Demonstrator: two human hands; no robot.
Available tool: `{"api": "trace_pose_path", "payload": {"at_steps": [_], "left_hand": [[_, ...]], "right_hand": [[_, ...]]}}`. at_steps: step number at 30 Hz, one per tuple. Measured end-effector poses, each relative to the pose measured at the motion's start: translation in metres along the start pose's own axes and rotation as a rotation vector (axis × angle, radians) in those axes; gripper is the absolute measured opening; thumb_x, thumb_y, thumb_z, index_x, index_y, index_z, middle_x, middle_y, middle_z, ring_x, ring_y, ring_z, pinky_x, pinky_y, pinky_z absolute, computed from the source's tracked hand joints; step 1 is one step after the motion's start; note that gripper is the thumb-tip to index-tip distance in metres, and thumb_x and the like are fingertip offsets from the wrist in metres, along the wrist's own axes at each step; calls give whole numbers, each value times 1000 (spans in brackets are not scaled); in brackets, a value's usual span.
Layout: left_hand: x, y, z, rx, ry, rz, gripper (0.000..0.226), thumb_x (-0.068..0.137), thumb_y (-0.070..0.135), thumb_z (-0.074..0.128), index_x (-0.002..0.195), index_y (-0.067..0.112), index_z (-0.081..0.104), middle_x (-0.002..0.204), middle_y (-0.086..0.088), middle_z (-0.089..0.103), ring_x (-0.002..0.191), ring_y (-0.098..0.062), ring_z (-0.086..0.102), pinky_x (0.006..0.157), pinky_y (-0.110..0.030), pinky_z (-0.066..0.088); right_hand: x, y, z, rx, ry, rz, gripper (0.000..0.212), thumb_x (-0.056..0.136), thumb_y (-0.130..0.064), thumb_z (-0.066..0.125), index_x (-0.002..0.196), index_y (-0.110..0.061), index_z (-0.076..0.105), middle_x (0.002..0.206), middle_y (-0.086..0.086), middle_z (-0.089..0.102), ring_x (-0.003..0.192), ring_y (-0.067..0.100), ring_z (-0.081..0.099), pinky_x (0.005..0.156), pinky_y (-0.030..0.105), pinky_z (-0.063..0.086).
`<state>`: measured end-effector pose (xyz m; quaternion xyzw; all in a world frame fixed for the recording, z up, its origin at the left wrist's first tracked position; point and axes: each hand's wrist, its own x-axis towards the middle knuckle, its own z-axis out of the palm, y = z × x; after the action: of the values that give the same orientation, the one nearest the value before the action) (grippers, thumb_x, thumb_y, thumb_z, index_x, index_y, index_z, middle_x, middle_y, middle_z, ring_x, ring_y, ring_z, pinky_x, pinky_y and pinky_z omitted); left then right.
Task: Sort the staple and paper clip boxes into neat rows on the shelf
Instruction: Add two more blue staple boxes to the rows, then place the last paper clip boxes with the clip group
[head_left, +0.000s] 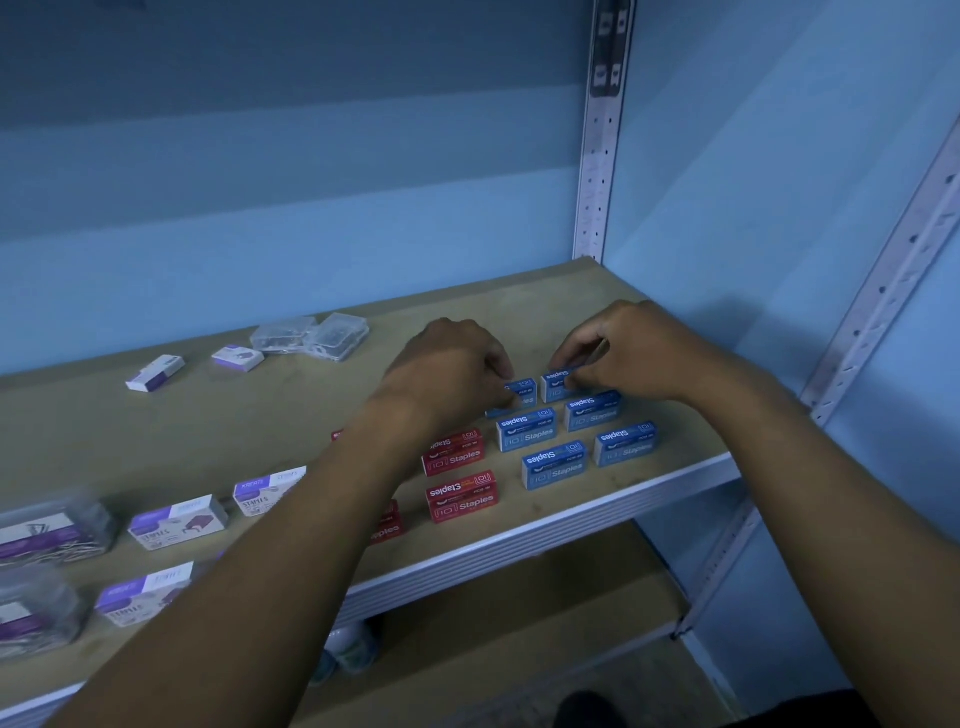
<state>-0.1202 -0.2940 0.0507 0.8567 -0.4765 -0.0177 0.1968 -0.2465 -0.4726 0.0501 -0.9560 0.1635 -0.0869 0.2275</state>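
Paperclips (36, 545) inside clear boxes (52, 525)

Left arm (322, 499) hides red staple boxes (387, 525)

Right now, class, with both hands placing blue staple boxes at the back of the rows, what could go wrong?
1. The left forearm crosses over the red staple boxes, so pulling back could knock them out of line.
2. The front blue staple boxes sit near the shelf edge; a nudge might push them off.
3. The left hand hides its box, so alignment may drift.
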Motion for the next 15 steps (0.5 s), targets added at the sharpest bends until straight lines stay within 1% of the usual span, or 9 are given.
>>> {"api": "trace_pose_path", "payload": {"at_steps": [3, 5, 7, 9, 11, 12, 13, 15], "left_hand": [[-4, -9, -13, -52, 17, -25, 35, 70, 43, 83, 100, 27, 74, 97, 10, 68, 94, -7, 61, 80, -20, 46], [-9, -20, -25, -76, 33, -48, 34, 71, 44, 82, 101, 28, 74, 96, 11, 68, 92, -5, 62, 78, -19, 45], [-16, -35, -39, -62, 40, -79, 35, 72, 43, 82, 102, 28, 73, 97, 12, 69, 90, -4, 61, 76, -19, 44], [-26, -53, -53, -25, 41, -112, 38, 72, 42, 82, 106, 27, 72, 101, 12, 69, 90, -4, 60, 76, -20, 43], [-36, -74, -67, 27, 57, -125, 44, 71, 43, 83, 110, 26, 71, 109, 10, 69, 93, -6, 59, 80, -21, 42], [-41, -86, -73, 44, 67, -130, 47, 71, 43, 83, 112, 25, 70, 112, 8, 69, 95, -8, 59, 82, -22, 42], [-46, -98, -79, 56, 73, -141, 49, 70, 44, 83, 113, 25, 70, 115, 7, 68, 98, -10, 59, 84, -23, 42], [-53, -122, -88, 99, 74, -163, 55, 69, 46, 83, 117, 26, 67, 121, 5, 65, 108, -15, 59, 90, -29, 45]], "right_hand": [[-3, -6, -4, 24, 78, 5, 20, 85, -22, 72, 96, -36, 79, 91, -19, 74, 87, -8, 64, 72, 2, 41], [-4, -11, -6, 44, 130, -9, 22, 87, -20, 69, 97, -37, 78, 91, -21, 72, 86, -6, 64, 75, 4, 43], [-3, -18, -6, 43, 144, -37, 25, 88, -18, 68, 101, -38, 77, 95, -20, 71, 85, -7, 63, 75, 6, 44], [0, -25, -2, 25, 142, -72, 29, 88, -16, 69, 106, -37, 75, 100, -17, 69, 83, -13, 59, 72, 1, 40], [6, -34, 4, 4, 129, -104, 31, 88, -17, 70, 111, -37, 73, 105, -15, 67, 82, -21, 54, 70, -3, 35], [9, -40, 6, -4, 113, -114, 31, 88, -20, 71, 113, -39, 71, 108, -15, 65, 83, -21, 53, 70, -3, 34], [13, -46, 9, -7, 90, -120, 33, 88, -23, 72, 115, -41, 69, 111, -15, 63, 87, -16, 55, 72, 1, 34], [23, -62, 15, -13, 25, -129, 38, 88, -27, 73, 120, -46, 63, 118, -13, 60, 96, -1, 57, 79, 16, 40]]}}
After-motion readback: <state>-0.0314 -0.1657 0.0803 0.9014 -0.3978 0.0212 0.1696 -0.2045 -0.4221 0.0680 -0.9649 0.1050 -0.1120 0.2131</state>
